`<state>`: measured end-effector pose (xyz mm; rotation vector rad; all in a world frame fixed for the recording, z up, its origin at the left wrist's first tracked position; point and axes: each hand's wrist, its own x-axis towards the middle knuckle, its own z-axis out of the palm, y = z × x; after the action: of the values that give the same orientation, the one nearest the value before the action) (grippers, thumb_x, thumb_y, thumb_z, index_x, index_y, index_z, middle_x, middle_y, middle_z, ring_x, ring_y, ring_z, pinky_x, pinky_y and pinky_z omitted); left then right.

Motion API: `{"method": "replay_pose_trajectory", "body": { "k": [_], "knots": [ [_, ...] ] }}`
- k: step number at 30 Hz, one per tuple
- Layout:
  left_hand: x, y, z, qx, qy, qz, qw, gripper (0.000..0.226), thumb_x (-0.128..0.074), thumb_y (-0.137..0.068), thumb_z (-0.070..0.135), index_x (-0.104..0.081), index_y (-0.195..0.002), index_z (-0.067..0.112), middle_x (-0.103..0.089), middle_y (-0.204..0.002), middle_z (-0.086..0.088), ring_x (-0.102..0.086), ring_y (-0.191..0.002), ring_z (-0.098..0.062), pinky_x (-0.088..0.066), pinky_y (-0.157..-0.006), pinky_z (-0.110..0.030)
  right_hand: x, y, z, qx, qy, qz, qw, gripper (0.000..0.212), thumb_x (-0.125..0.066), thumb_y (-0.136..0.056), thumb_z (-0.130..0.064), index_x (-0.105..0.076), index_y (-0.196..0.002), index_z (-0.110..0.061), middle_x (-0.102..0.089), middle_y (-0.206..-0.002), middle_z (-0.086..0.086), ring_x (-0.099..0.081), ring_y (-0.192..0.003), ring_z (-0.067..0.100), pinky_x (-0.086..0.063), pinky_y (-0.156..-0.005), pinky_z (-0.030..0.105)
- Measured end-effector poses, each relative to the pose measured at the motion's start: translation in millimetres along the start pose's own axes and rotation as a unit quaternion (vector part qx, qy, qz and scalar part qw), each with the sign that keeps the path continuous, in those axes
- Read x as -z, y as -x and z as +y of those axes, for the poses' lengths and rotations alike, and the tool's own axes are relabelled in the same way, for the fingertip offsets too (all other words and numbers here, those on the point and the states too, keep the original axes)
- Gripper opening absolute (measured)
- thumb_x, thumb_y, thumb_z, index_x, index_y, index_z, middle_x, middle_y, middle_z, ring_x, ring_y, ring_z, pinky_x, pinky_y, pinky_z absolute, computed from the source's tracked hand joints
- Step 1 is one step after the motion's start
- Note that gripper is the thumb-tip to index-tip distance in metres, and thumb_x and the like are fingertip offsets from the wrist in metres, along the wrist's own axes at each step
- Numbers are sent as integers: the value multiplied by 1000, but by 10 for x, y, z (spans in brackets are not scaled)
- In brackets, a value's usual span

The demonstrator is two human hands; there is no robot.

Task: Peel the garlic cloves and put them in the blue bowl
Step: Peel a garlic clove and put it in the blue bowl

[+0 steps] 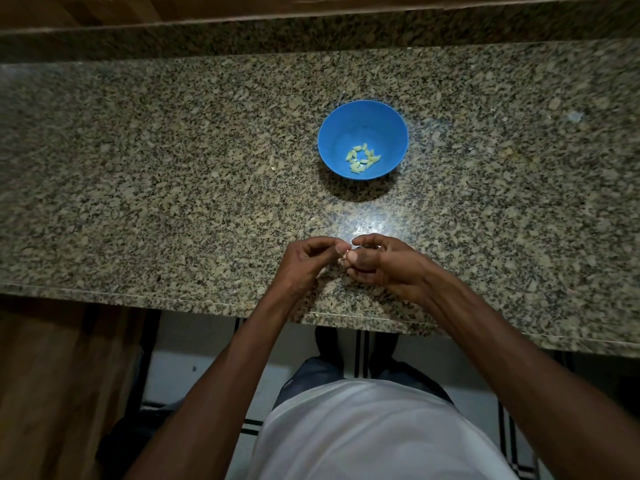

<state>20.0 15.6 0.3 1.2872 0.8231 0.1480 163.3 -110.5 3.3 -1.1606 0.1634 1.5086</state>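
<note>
Head cam: both hands busy with 1 garlic clove over the speckled granite worktop [138, 168].

Blue bowl [362, 114] sits further back near the middle, a bunch of peeled cloves [362, 158] inside. Near the front edge, left hand [304, 259] and right hand [384, 263] meet fingertip to fingertip, fingers curled, pinching the small clove [344, 255] between them, mostly hidden.

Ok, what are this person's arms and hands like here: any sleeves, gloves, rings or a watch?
Both forearms are bare right up to the bottom edge of the picture, with no sleeve showing. The left hand and right hand wear no gloves, and no watch or bracelet shows at either wrist. The fingers are too small and dim to rule out rings.
</note>
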Motion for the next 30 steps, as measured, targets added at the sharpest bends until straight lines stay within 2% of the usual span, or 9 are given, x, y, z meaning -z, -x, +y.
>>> {"method": "replay_pose_trajectory", "body": {
  "k": [6,11,16,19,21,23,26,28,30],
  "knots": [
    [-11,-13,-29,8,9,-12,1000,17,-76,-90,23,-80,-102,11,-79,-104,-11,-74,-99,-21,-58,-95,-39,20,-23,-15,-10,0,-3,1000,32,-67,-92,13,-57,-118,-3,-76,-84,13,-75,-76,20,-65,-73,33],
    [-9,33,-74,-7,-14,13,1000,23,-75,-93,9,-76,-114,0,-79,-110,-8,-75,-105,-17,-58,-86,-25,35,8,-7,73,95,32,992,32,-75,-89,9,-60,-116,-2,-78,-88,13,-76,-85,24,-65,-80,34],
    [-13,58,-51,-26,-25,27,999,16,-80,-88,7,-79,-104,4,-80,-103,-5,-76,-102,-17,-59,-86,-24,15,-1,-4,123,213,45,968,29,-81,-88,0,-64,-110,-5,-78,-91,14,-74,-83,22,-62,-79,37],
    [-40,56,-35,-23,-38,66,997,16,-84,-86,10,-81,-100,5,-81,-98,-4,-77,-98,-16,-61,-87,-26,-15,-31,40,175,286,87,938,27,-85,-86,-7,-65,-102,-9,-76,-88,6,-73,-79,19,-60,-80,42],
    [-55,56,-44,-28,-49,90,994,17,-83,-87,11,-81,-101,3,-81,-97,-5,-77,-98,-17,-61,-87,-28,-69,-23,94,242,355,121,895,26,-86,-85,-13,-63,-96,-14,-74,-86,3,-72,-78,18,-60,-74,35],
    [-88,63,-52,-32,-54,113,992,13,-81,-89,11,-81,-100,3,-81,-95,-5,-78,-96,-16,-61,-84,-26,-127,9,143,312,410,145,845,22,-80,-89,-10,-60,-92,-17,-71,-84,-1,-69,-77,14,-58,-65,29],
    [-106,71,-82,-36,-88,129,987,6,-80,-91,14,-81,-96,11,-81,-93,0,-77,-95,-13,-60,-85,-28,-148,16,180,361,464,138,797,20,-68,-92,0,-57,-92,-17,-67,-78,-2,-64,-68,13,-52,-55,34],
    [-48,56,-93,-45,-141,109,983,4,-78,-93,18,-80,-96,17,-80,-94,4,-76,-96,-11,-60,-88,-33,-128,15,161,346,473,124,801,21,-67,-94,0,-57,-92,-18,-67,-77,-3,-62,-66,12,-48,-52,31],
    [24,51,-62,-66,-208,74,973,6,-77,-94,21,-79,-98,19,-79,-95,8,-73,-95,-4,-59,-87,-27,-88,26,108,306,457,114,828,19,-76,-92,-8,-61,-92,-20,-71,-80,-2,-66,-69,9,-50,-54,25]
  ]
}}
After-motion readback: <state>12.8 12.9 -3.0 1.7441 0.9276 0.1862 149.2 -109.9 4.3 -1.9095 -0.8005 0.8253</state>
